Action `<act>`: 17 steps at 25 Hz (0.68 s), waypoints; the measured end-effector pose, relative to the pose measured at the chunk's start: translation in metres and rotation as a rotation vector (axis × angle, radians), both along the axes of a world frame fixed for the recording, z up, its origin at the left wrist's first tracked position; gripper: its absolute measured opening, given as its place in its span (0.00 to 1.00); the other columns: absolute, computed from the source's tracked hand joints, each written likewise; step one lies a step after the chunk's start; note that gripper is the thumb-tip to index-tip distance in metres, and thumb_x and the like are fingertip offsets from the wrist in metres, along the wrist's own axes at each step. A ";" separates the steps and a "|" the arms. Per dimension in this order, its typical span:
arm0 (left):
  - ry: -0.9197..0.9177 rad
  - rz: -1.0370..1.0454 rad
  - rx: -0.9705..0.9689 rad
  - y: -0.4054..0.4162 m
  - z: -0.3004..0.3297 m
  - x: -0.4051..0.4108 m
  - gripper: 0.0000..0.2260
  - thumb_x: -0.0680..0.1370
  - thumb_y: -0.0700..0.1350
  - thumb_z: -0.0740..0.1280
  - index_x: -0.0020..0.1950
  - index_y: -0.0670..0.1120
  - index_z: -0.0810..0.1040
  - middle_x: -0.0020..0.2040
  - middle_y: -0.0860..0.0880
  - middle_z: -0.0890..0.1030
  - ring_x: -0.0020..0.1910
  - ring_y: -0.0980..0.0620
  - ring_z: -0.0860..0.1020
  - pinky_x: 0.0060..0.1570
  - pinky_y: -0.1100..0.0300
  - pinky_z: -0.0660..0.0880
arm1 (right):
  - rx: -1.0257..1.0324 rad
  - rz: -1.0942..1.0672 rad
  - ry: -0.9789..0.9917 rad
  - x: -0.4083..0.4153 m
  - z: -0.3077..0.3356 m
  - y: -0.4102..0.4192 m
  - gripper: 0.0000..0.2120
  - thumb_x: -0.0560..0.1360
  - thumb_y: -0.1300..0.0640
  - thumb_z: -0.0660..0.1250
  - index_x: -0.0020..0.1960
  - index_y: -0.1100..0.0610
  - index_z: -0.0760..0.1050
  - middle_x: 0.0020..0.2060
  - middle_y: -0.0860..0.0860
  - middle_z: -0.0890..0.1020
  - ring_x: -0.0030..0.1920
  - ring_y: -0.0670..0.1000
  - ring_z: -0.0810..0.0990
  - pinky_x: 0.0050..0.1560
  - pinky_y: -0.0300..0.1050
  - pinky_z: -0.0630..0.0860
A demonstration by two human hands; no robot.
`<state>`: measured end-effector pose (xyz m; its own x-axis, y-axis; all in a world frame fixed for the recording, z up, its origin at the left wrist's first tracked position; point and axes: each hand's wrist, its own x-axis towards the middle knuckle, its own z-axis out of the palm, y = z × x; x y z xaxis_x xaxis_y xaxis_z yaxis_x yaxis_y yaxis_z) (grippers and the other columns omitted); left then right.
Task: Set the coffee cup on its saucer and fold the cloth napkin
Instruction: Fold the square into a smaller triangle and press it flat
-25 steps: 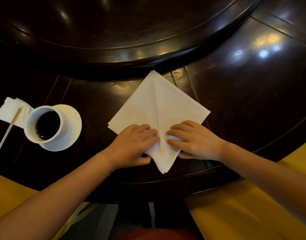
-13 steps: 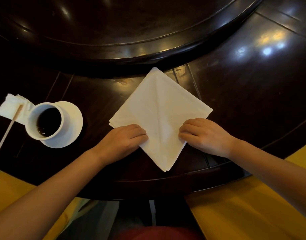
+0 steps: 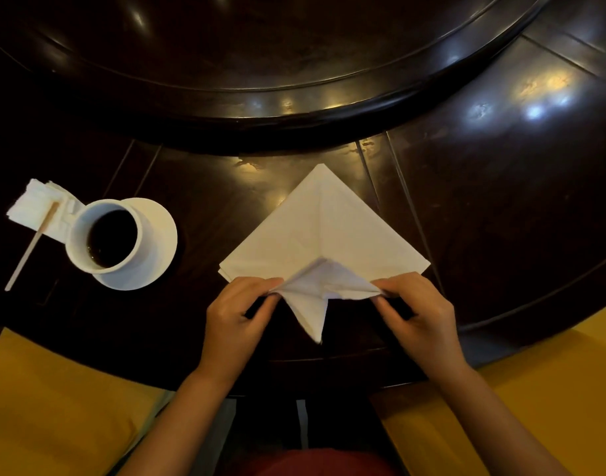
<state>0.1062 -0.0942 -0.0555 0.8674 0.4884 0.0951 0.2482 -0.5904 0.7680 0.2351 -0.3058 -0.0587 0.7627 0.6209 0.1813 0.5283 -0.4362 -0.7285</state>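
A white cloth napkin (image 3: 325, 231) lies as a diamond on the dark wooden table, its near point hanging toward me. My left hand (image 3: 236, 321) pinches the napkin's lower left edge. My right hand (image 3: 414, 310) pinches the lower right edge. Between them a top layer is lifted and bunched into a small peak. At the left a white coffee cup (image 3: 104, 235) full of dark coffee stands on its white saucer (image 3: 157, 235), off-centre toward the saucer's left side.
A stack of white paper napkins (image 3: 37, 207) with a wooden stirrer (image 3: 31, 247) across it lies left of the cup. A raised round turntable (image 3: 294, 108) fills the far half of the table. Yellow seat cushions (image 3: 54, 407) flank my lap at the table's near edge.
My hands slid apart from the napkin's middle to its lower side edges, then pinched and lifted a top layer, which now bunches up between them. The cup and saucer stayed put.
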 end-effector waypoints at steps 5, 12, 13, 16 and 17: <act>-0.111 0.126 0.041 0.005 0.028 0.026 0.08 0.75 0.38 0.66 0.52 0.39 0.81 0.47 0.50 0.80 0.47 0.60 0.76 0.50 0.72 0.70 | 0.106 -0.132 -0.081 0.013 0.029 0.022 0.06 0.73 0.61 0.67 0.47 0.63 0.80 0.41 0.55 0.83 0.44 0.50 0.80 0.45 0.47 0.77; -0.020 0.208 0.065 0.019 0.019 0.077 0.07 0.77 0.38 0.65 0.53 0.40 0.80 0.42 0.51 0.77 0.42 0.56 0.74 0.41 0.70 0.69 | -0.011 -0.173 -0.101 0.059 0.026 0.051 0.05 0.74 0.60 0.69 0.49 0.60 0.80 0.41 0.54 0.82 0.42 0.52 0.79 0.42 0.47 0.76; 0.005 0.200 0.072 0.019 0.015 0.081 0.08 0.77 0.39 0.64 0.53 0.41 0.80 0.42 0.51 0.77 0.42 0.55 0.75 0.40 0.68 0.69 | -0.041 -0.185 -0.068 0.062 0.021 0.052 0.05 0.74 0.59 0.69 0.49 0.59 0.80 0.41 0.53 0.82 0.42 0.52 0.78 0.42 0.49 0.76; 0.081 0.194 0.081 0.019 -0.003 0.090 0.09 0.78 0.39 0.63 0.55 0.40 0.80 0.43 0.46 0.79 0.44 0.50 0.76 0.42 0.65 0.68 | -0.127 -0.199 -0.037 0.070 0.005 0.056 0.06 0.74 0.57 0.69 0.46 0.60 0.79 0.40 0.54 0.81 0.43 0.53 0.77 0.43 0.54 0.76; 0.099 0.200 0.084 0.019 -0.009 0.091 0.09 0.78 0.39 0.63 0.55 0.40 0.79 0.44 0.45 0.80 0.45 0.49 0.76 0.44 0.63 0.68 | -0.158 -0.203 -0.037 0.072 0.000 0.058 0.07 0.74 0.56 0.68 0.46 0.59 0.79 0.39 0.54 0.81 0.43 0.53 0.76 0.43 0.54 0.76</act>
